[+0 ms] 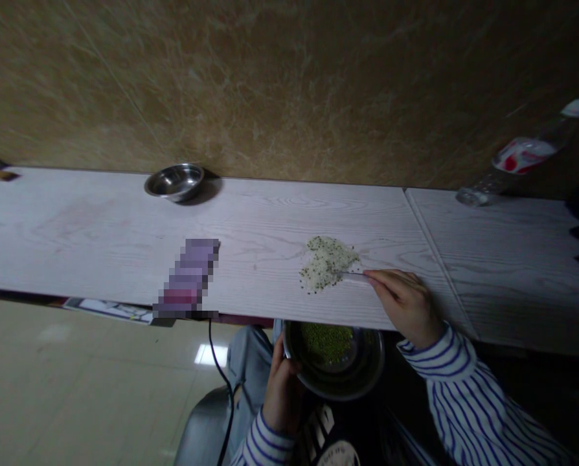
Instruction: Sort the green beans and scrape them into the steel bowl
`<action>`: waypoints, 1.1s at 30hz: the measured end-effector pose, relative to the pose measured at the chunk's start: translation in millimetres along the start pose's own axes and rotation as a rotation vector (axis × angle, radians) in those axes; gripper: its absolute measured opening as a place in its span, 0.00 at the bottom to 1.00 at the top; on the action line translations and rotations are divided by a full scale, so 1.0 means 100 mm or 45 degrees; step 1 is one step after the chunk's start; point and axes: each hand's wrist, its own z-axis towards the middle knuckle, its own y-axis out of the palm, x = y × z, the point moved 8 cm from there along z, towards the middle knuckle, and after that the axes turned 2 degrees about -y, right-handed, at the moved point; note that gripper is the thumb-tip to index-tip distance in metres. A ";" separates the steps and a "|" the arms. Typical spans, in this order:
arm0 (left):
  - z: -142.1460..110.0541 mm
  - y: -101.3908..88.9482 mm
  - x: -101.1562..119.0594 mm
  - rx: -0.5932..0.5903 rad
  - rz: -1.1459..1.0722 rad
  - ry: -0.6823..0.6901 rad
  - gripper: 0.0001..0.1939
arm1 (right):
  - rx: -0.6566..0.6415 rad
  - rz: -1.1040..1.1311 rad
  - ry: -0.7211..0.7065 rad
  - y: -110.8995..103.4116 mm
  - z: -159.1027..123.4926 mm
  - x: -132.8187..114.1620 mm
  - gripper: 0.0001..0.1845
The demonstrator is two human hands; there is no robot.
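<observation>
A heap of white rice-like grains mixed with green beans [326, 262] lies on the pale wood-grain table [265, 226]. My right hand [406, 301] is closed around a slim metal utensil [353, 276] at the heap's right edge. Its far end meets the grains, so I cannot make out whether it is a spoon. Below the table edge, my left hand [284, 391] grips the left rim of a steel bowl [370, 375]. Inside that bowl are many small green beans [326, 340], held over my lap.
Near the wall, a second steel bowl [175, 184] stands at the back left. A blurred-out phone-like object [190, 275] lies by the front edge, with a black cable [228, 382] hanging below. A clear bottle [517, 158] stands at the right, beyond a table seam.
</observation>
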 end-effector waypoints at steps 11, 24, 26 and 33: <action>0.00 -0.02 -0.02 0.019 0.027 0.009 0.30 | 0.002 -0.145 0.176 -0.21 -0.14 0.24 0.11; -0.02 0.02 0.00 -0.004 0.025 0.023 0.30 | 0.007 -0.109 0.164 -0.06 -0.09 0.11 0.12; -0.02 0.02 0.00 0.009 0.004 0.016 0.30 | -0.007 -0.091 0.159 -0.04 -0.09 0.07 0.12; -0.02 0.04 0.02 0.012 0.006 0.022 0.29 | -0.043 -0.037 0.134 -0.05 -0.09 -0.10 0.11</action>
